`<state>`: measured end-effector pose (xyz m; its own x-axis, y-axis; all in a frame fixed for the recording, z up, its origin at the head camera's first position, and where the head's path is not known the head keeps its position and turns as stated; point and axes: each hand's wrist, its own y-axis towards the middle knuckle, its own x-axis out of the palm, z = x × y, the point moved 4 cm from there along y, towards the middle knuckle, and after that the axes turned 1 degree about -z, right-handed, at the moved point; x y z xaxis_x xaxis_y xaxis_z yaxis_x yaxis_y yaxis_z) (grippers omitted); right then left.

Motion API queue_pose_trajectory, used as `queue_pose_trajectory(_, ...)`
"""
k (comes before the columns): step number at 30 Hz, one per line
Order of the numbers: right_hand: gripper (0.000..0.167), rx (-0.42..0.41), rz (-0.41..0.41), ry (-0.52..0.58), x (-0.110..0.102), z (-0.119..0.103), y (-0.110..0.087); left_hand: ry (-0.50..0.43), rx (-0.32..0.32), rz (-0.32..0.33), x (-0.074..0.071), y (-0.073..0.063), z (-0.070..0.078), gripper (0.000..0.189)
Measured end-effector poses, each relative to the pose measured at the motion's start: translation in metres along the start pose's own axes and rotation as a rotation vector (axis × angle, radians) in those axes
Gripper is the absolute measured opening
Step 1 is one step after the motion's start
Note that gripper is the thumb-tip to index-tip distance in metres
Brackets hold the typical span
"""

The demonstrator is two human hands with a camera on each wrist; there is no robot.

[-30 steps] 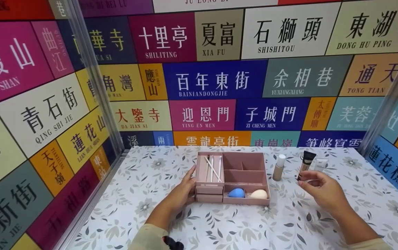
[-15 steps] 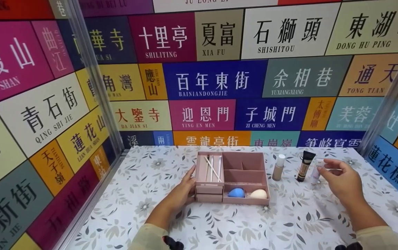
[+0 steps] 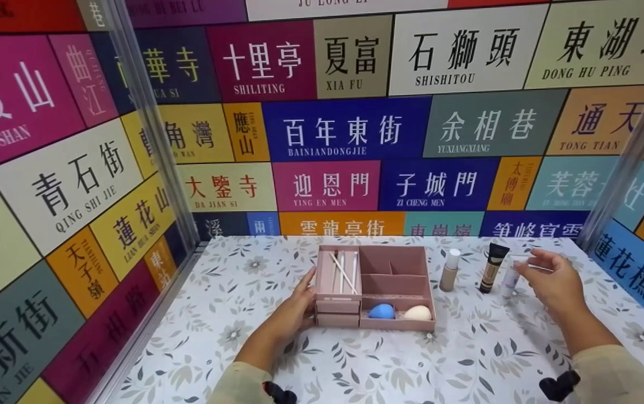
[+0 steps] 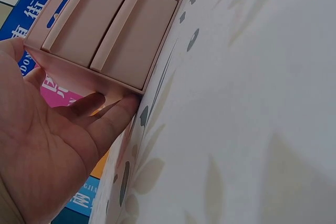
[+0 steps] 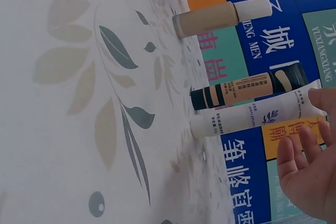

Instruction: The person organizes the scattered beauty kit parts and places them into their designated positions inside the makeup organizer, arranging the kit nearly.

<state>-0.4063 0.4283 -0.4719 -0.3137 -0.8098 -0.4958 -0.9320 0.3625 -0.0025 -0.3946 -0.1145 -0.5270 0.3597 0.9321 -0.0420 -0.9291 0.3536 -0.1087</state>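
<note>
My left hand [image 3: 293, 308] rests its fairly straight fingers against the left side of a pink desktop organizer [image 3: 394, 258]. In the left wrist view, the thumb is at one corner and the fingertips at the lower edge, beside two drawers [image 4: 136, 35]. To the right, my right hand [image 3: 557, 280] is loosely bent beside a white squeeze tube [image 5: 257, 111] standing on its cap. The thumb is right at the tube's upper end, while the other fingers are apart from it. Next to it stands a black-and-tan tube [image 3: 492, 269], then a foundation bottle with white cap [image 3: 450, 269].
The organizer holds a blue makeup sponge [image 3: 382, 311], a cream makeup sponge [image 3: 418, 312] and thin sticks [image 3: 345, 272] on its drawer top. A leaf-patterned cloth [image 3: 389, 365] covers the table. Sign-covered walls [image 3: 350, 129] stand behind and at both sides.
My right hand moved from the black-and-tan tube to the white tube, then drew slightly away from it, fingers parting. The left hand stayed at the organizer.
</note>
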Motion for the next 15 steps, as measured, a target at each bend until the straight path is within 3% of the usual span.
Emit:
queue_pose_trajectory(6,0.086,0.025,-0.028,0.007,0.0054,0.0072,0.0063,0.015,-0.023,0.008,-0.0005,-0.0005,0.0004,0.054)
queue_pose_trajectory(15,0.074,-0.008,-0.044,0.032,0.0087,0.0065,0.0035,0.011,-0.031,0.009,-0.0008,-0.0004,0.0008,0.053)
